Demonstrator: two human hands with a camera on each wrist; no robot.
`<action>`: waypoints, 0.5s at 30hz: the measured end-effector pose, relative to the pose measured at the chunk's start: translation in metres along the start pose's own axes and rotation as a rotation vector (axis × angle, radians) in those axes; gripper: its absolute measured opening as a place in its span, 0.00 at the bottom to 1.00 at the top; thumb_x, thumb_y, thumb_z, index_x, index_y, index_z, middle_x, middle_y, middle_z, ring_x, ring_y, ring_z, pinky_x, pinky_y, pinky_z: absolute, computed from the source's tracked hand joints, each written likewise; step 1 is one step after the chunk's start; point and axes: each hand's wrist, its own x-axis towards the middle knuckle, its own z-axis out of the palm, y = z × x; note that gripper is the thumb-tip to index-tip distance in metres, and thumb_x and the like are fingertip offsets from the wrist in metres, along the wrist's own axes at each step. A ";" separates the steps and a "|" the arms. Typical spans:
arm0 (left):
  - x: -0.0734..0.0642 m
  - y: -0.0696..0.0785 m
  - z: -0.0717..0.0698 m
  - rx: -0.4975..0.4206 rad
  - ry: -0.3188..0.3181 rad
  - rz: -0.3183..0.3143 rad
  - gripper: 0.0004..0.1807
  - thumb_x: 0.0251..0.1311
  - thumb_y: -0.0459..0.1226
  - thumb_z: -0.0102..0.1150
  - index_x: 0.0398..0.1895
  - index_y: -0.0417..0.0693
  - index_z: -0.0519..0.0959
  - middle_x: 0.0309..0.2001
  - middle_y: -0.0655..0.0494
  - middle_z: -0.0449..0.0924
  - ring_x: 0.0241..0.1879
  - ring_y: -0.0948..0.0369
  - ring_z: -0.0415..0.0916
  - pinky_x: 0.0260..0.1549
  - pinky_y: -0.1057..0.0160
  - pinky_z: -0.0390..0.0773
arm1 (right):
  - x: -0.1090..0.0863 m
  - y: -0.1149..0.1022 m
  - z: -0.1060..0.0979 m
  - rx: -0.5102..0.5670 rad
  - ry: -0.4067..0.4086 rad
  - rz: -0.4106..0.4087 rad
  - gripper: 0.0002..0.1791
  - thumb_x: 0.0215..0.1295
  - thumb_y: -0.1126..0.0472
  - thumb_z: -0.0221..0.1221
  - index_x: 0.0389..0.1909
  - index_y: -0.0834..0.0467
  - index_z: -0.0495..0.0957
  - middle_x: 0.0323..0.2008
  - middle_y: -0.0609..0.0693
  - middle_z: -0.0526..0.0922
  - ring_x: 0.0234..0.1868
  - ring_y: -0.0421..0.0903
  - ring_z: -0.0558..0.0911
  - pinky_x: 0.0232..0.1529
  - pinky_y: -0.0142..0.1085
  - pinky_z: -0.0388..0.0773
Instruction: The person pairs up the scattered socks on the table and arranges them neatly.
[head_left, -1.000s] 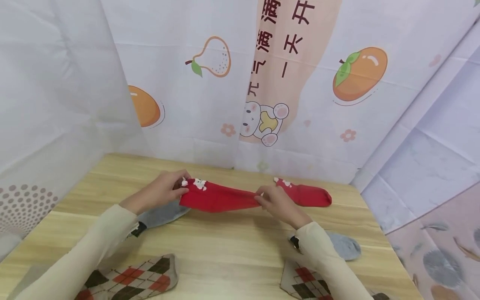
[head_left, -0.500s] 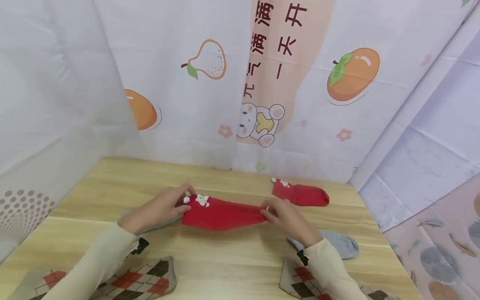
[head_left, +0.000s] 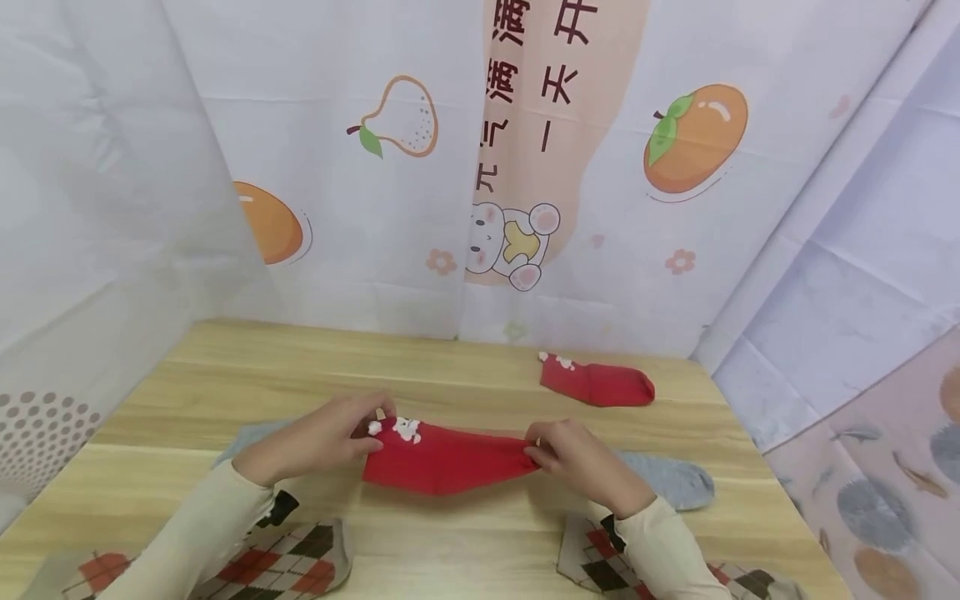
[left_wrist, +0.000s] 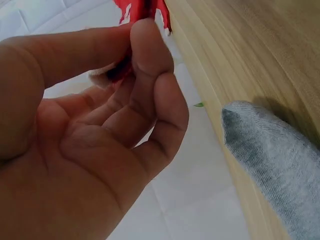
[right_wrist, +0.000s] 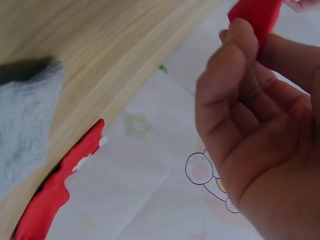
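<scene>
A red sock with a white figure near its cuff is stretched sideways between both hands, raised over the table. My left hand pinches the cuff end; in the left wrist view thumb and fingertips meet on the red cloth. The other end is pinched by my right hand, and the right wrist view shows red fabric between thumb and fingers. A second red sock lies flat at the back right of the table.
A grey sock lies partly behind the left forearm, another grey sock beside the right. Argyle socks lie along the near side, partly under the sleeves. A printed white curtain hangs behind the wooden table.
Both hands have drawn the stretched red sock nearer to the body, lower in the head view. Their grip on it looks the same. The head view has shifted slightly.
</scene>
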 end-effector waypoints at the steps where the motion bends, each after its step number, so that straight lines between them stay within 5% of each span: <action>1: 0.000 0.000 0.000 -0.002 -0.010 0.002 0.15 0.62 0.30 0.65 0.47 0.49 0.73 0.34 0.61 0.77 0.33 0.63 0.74 0.32 0.66 0.79 | 0.000 -0.001 0.000 -0.009 -0.009 -0.006 0.04 0.66 0.63 0.64 0.31 0.53 0.81 0.20 0.38 0.76 0.19 0.33 0.71 0.25 0.30 0.74; 15: -0.001 -0.001 0.009 0.139 -0.080 0.002 0.16 0.59 0.33 0.68 0.49 0.50 0.75 0.38 0.63 0.77 0.40 0.61 0.72 0.38 0.61 0.77 | -0.001 -0.008 -0.001 -0.058 -0.118 -0.055 0.07 0.65 0.66 0.64 0.28 0.53 0.81 0.21 0.37 0.77 0.21 0.32 0.72 0.27 0.30 0.74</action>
